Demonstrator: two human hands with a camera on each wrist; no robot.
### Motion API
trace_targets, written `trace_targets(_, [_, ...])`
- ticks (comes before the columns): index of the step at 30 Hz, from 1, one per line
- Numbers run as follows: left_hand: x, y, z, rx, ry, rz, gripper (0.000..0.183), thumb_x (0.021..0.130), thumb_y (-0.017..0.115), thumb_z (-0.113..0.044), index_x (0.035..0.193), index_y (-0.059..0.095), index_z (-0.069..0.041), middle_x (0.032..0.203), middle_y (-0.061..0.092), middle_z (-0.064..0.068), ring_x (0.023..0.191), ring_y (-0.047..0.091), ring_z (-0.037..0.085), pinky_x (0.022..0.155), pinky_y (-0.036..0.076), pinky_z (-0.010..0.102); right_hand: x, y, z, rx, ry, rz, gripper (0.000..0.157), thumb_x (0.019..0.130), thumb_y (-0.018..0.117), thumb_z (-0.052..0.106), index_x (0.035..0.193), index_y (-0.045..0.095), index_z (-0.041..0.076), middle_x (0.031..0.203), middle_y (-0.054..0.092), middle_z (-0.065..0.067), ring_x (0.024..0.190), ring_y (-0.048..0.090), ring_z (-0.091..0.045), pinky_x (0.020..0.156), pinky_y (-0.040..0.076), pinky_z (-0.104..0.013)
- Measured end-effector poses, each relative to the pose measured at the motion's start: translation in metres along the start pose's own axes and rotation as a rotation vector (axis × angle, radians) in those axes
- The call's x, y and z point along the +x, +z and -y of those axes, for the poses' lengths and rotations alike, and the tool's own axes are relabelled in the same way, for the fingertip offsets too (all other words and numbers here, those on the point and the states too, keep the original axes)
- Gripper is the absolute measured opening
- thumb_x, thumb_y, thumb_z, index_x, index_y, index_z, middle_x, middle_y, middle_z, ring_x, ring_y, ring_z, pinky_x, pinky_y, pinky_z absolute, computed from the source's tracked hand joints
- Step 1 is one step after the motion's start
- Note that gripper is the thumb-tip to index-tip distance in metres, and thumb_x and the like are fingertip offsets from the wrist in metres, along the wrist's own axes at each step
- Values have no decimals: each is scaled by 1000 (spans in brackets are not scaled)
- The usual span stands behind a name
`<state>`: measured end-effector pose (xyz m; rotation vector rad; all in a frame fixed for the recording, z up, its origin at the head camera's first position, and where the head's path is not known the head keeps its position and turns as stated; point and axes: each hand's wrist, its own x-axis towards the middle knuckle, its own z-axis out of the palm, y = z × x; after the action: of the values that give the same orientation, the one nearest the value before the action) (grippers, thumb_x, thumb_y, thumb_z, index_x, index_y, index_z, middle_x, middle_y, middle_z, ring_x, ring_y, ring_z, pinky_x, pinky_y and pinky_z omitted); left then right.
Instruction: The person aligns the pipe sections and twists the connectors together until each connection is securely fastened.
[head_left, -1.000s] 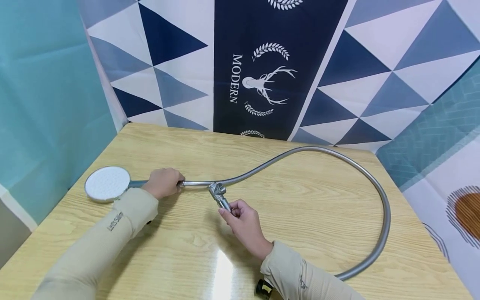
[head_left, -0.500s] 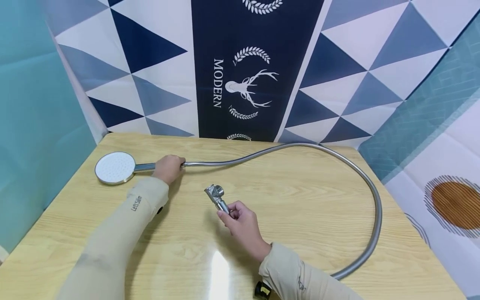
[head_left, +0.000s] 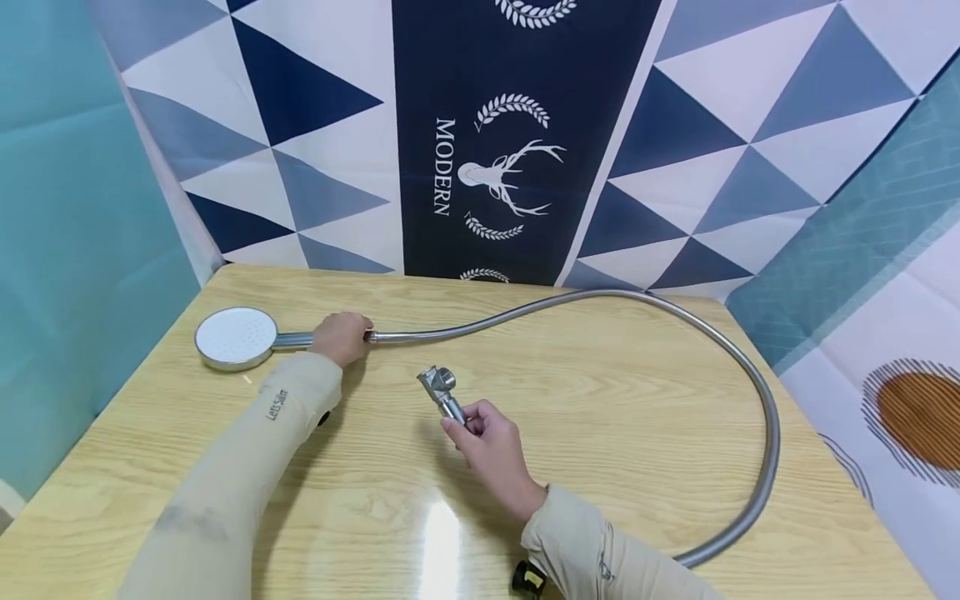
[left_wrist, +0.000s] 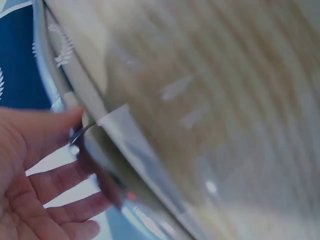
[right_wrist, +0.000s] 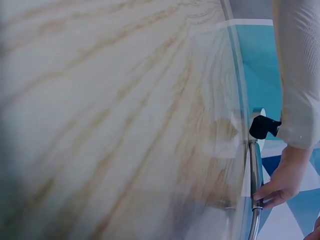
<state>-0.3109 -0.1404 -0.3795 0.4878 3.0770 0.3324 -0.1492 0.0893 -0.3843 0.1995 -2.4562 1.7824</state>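
At the back left of the table lies a hand shower head with a round white face and chrome handle. My left hand grips the handle's lower end, where the hose joins. In the left wrist view my thumb and fingers pass around the handle, and the right wrist view shows the same grip. My right hand pinches a small chrome shower fitting with a round opening, held over the table front of the hose; its lower end is hidden by my fingers.
A grey metal shower hose loops across the back and right of the wood-grain table, passing behind my right sleeve. Patterned cloth hangs along the back edge, with teal cloth at the left.
My left hand has shifted the shower head and the hose end back and slightly right, away from the fitting. My right hand keeps nearly the same place with the fitting in it.
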Motion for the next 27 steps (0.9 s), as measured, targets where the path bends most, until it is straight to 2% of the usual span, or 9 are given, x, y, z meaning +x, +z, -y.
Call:
trace_targets(2, [-4, -4, -2, -65, 7, 3, 33, 94, 63, -18, 121, 64, 0, 120, 62, 21, 109, 59, 37, 92, 46, 49, 0, 1, -1, -5, 1, -1, 16, 85, 71, 7, 87, 60, -5, 61, 52, 1, 46, 40, -2, 41, 33, -16])
trace_targets(3, [-7, -7, -4, -147, 22, 7, 38, 95, 60, -19, 127, 59, 1, 125, 59, 22, 113, 56, 39, 95, 44, 50, 0, 1, -1, -6, 1, -1, 16, 85, 71, 7, 87, 60, -5, 61, 52, 1, 46, 40, -2, 41, 33, -16])
trace_targets(6, [-20, -16, -14, -545, 122, 64, 47, 100, 51, -26, 138, 47, 2, 134, 51, 25, 121, 49, 42, 101, 39, 52, 0, 1, -2, -17, 0, -1, 16, 85, 71, 7, 87, 60, -5, 62, 52, 1, 48, 40, -2, 41, 33, -16])
trace_targets(8, [-32, -20, -24, -823, 203, 154, 52, 102, 48, -27, 142, 38, 5, 135, 47, 29, 121, 48, 43, 102, 37, 53, 1, 1, -2, -21, -5, -6, 17, 84, 71, 7, 87, 60, -5, 62, 52, 1, 48, 41, -2, 42, 33, -17])
trace_targets(11, [-48, -20, -37, -1058, 274, 290, 56, 101, 52, -23, 144, 32, 7, 132, 49, 29, 119, 52, 39, 103, 38, 49, 1, 1, -1, -20, -7, -19, 17, 84, 72, 8, 88, 61, -5, 62, 52, 1, 49, 41, -3, 42, 33, -17])
trace_targets(14, [-59, -17, -48, -1159, 285, 343, 55, 96, 58, -11, 140, 34, 11, 123, 58, 25, 108, 60, 25, 97, 45, 41, 2, 2, 0, -12, -6, -26, 18, 84, 73, 9, 88, 61, -5, 63, 54, 0, 49, 42, -4, 42, 33, -17])
trace_targets(18, [-64, -11, -55, -1233, 287, 360, 48, 92, 60, 1, 134, 42, 15, 116, 63, 20, 96, 63, 11, 89, 51, 34, 2, 4, 1, -19, -15, -17, 18, 84, 73, 9, 88, 62, -4, 62, 54, -1, 49, 42, -4, 42, 33, -17])
trace_targets(23, [-63, -2, -58, -1324, 283, 347, 42, 90, 61, 5, 125, 45, 19, 110, 66, 16, 90, 65, 9, 85, 53, 35, 2, 3, -1, -40, -24, 5, 17, 83, 73, 7, 87, 61, -4, 61, 54, 0, 47, 41, -3, 42, 32, -17])
trace_targets(27, [-64, 5, -56, -1373, 282, 330, 40, 88, 62, 7, 120, 44, 22, 104, 67, 9, 88, 65, 10, 85, 53, 33, 3, 3, -1, -35, 20, 41, 17, 85, 72, 10, 88, 62, -3, 61, 53, 1, 47, 40, -3, 42, 30, -18])
